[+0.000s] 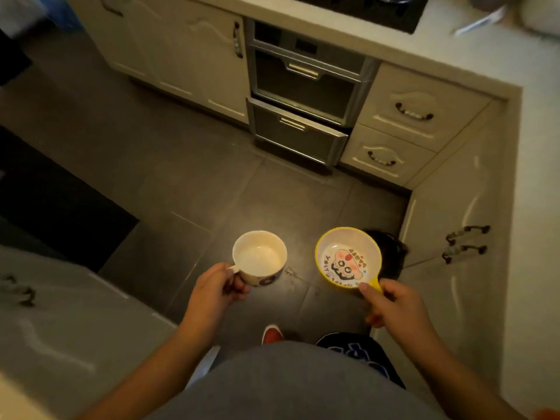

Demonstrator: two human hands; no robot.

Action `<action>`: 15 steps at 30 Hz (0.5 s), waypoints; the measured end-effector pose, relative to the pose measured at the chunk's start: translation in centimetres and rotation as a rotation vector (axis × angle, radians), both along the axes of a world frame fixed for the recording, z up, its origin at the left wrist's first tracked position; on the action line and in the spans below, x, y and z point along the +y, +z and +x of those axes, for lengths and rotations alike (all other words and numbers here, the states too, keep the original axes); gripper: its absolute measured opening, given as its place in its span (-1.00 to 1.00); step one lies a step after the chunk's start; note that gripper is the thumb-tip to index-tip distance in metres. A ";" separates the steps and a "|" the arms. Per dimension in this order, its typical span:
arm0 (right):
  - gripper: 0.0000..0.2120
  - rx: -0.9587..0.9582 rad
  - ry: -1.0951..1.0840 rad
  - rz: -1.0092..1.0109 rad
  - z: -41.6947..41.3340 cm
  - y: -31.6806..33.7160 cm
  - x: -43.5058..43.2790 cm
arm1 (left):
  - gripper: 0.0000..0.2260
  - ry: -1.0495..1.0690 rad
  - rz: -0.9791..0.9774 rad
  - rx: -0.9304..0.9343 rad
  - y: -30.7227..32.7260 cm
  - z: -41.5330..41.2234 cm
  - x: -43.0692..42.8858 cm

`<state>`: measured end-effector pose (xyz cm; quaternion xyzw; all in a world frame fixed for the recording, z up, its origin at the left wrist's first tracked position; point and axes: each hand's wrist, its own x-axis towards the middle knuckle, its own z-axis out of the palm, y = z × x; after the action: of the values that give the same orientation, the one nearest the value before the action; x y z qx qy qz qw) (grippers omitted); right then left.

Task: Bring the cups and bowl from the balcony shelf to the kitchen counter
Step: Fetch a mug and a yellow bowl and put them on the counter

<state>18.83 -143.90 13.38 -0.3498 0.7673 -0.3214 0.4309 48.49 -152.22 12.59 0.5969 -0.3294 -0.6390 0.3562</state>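
My left hand point(216, 287) grips the handle of a white cup point(259, 257) with a dark pattern low on its side; the cup is upright and looks empty. My right hand point(391, 303) pinches the short yellow handle of a yellow-rimmed bowl point(347, 256) that has a cartoon face printed inside. Both are held level above the dark tiled floor, side by side and apart. The kitchen counter point(454, 59) runs along the top and down the right side.
Cream cabinets point(181, 53) and a steel built-in appliance point(306, 95) with its lower drawer ajar stand ahead. Drawers point(415, 116) and cabinet doors point(454, 237) line the right. A black hob point(378, 10) sits in the counter. Another cabinet point(60, 313) is at my left.
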 end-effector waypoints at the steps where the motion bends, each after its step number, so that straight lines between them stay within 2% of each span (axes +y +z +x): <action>1: -0.75 -0.001 -0.015 -0.005 -0.8 0.0 -0.9 | -0.52 -0.006 0.002 0.018 0.1 -0.9 -2.0; 10: -0.80 0.030 0.004 0.009 -8.6 -1.9 -13.5 | -0.58 0.027 -0.032 0.065 0.0 -8.5 -18.2; 15: -0.68 0.010 0.134 0.013 -10.5 -1.9 -24.4 | -0.66 0.108 -0.004 0.036 0.7 -9.4 -24.9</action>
<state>8.30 -168.33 11.48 -0.3993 0.7463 -0.2851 0.4498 39.08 -177.08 13.28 0.6014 -0.2917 -0.6289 0.3971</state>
